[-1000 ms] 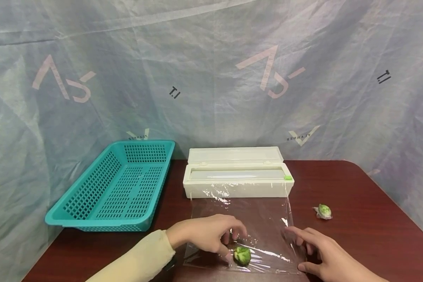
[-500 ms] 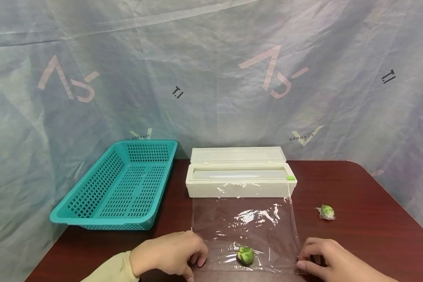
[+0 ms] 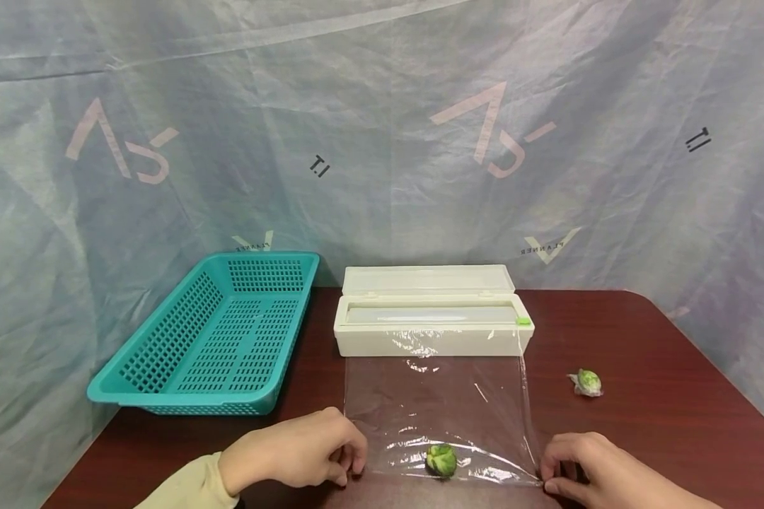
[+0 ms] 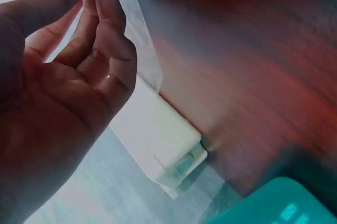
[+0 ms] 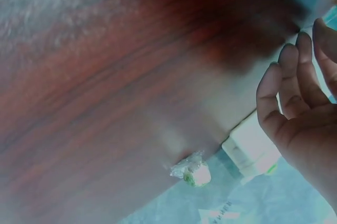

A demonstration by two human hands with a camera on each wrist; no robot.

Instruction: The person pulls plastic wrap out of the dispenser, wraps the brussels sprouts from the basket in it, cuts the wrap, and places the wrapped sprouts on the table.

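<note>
Reddish-brown table [image 3: 649, 353] fills my foreground, and on its clear film [image 3: 433, 403] 1 sprout [image 3: 441, 461] lies between the left hand [image 3: 302, 449] and right hand [image 3: 595, 466], apart from both. I see it round, green, leafy. Both hands' fingers curl in, pinching the film's 2 front corners.

1 cream left sleeve [image 3: 187, 483]; right forearm [image 3: 649, 483] bare.

Your left hand [image 3: 299, 450] has moved away from the green sprout [image 3: 441, 460] and now pinches the clear film [image 3: 433, 406] at its near left corner. Your right hand [image 3: 588, 466] has drawn into a pinch at the near right corner
</note>
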